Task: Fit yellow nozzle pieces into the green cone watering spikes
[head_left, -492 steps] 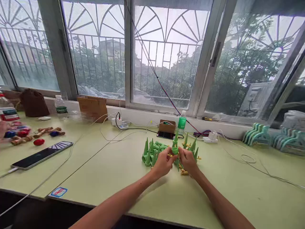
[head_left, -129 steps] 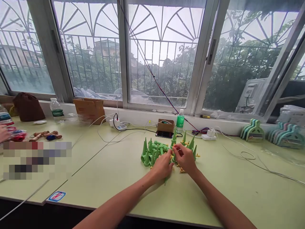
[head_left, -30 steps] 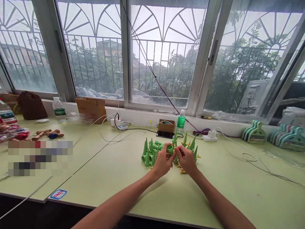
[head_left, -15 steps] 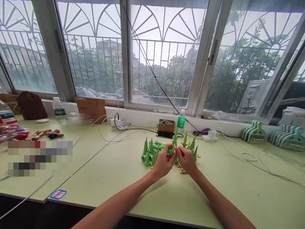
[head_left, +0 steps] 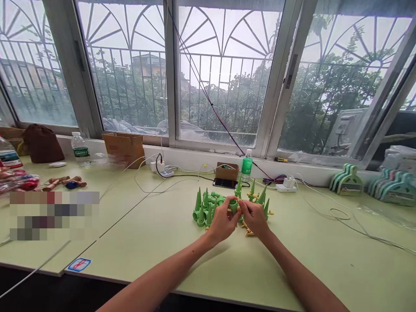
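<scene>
My left hand (head_left: 223,223) is closed around a green plastic watering spike (head_left: 233,204), its round open end facing up. My right hand (head_left: 256,220) pinches at the side of that spike, fingertips almost meeting the left ones. A bit of yellow shows between them, but most of it is hidden by the fingers. Several green cone-shaped spikes (head_left: 198,200) stand on the table left of and behind my hands, with others lying among them. More spikes fitted with yellow pieces (head_left: 252,193) stand behind my right hand. Loose yellow valve pieces (head_left: 249,232) lie just below it.
Behind the spikes are a phone (head_left: 225,183), a small cardboard box (head_left: 227,171) and a green-labelled bottle (head_left: 247,164). White cables (head_left: 349,216) trail across the right side of the table. Green hangers (head_left: 347,184) stand at the far right, wooden toys (head_left: 66,183) at the left.
Both hands stay in almost the same place, still together at the green spike. Only a slight shift of the fingers and spike shows.
</scene>
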### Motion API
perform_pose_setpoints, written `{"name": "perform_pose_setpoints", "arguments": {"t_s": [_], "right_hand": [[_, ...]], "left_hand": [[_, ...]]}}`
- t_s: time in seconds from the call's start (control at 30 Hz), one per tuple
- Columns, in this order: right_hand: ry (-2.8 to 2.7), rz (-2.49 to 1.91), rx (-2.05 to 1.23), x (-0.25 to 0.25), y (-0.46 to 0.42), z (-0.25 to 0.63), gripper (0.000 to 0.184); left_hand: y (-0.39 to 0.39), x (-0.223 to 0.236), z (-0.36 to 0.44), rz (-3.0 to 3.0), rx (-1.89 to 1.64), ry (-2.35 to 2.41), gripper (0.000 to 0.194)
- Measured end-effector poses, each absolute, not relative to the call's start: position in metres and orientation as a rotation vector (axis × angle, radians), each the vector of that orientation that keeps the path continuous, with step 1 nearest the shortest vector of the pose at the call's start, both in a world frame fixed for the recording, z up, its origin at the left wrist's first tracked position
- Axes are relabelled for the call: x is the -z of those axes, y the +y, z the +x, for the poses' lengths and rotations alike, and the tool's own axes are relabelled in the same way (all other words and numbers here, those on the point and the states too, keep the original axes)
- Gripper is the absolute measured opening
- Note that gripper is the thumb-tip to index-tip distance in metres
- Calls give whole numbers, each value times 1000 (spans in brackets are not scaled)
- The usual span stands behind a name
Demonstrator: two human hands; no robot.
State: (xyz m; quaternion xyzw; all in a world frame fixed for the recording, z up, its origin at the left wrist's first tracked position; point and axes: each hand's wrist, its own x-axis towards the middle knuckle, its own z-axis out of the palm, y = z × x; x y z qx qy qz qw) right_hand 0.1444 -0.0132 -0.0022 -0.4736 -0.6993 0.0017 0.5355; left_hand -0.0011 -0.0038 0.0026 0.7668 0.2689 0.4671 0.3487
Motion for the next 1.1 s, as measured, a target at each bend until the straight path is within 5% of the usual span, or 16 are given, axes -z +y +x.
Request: {"name": "perform_pose_setpoints", "arguments": {"t_s": [0.5,1.1], "right_hand": [[-1655,-1070,-99,-1,-18,145,30],[-1675,-1129,-35,1,-12,147,58]], "left_hand": [[-2,-2,1,1797,-1228,703,36],[-5,-1,-1,1929,-1199,677,35]]}}
